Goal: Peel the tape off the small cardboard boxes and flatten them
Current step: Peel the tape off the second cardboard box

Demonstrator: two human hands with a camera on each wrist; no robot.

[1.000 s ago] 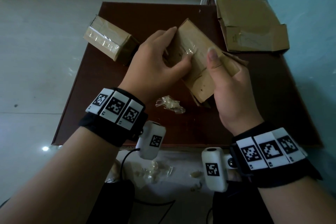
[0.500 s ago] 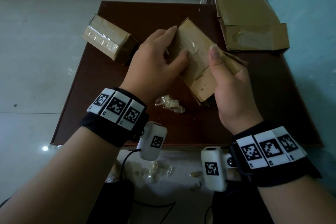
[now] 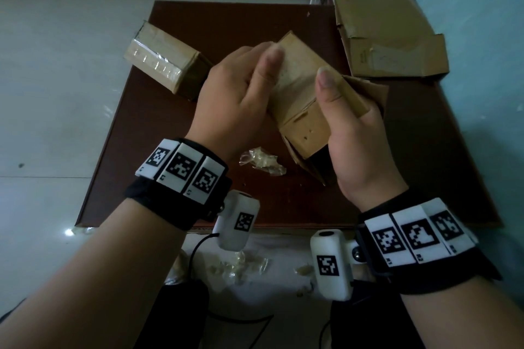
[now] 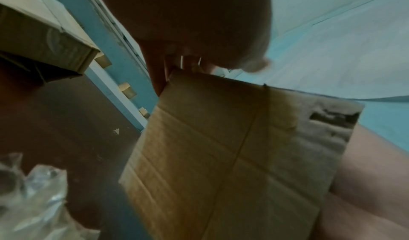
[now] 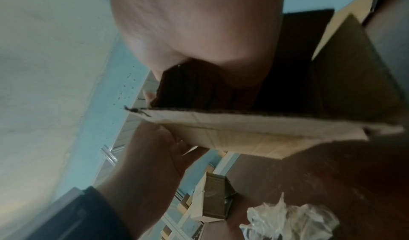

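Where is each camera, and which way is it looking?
Head: worn on the head, looking down at the brown table; shows both forearms, left hand and right hand holding the cardboard box.
Left wrist: under the left palm, looking along it at the box's underside; palm and fingers show.
Right wrist: under the right palm, looking into the box's open end; both hands show.
All three share the box and the crumpled tape; the still-taped box shows too.
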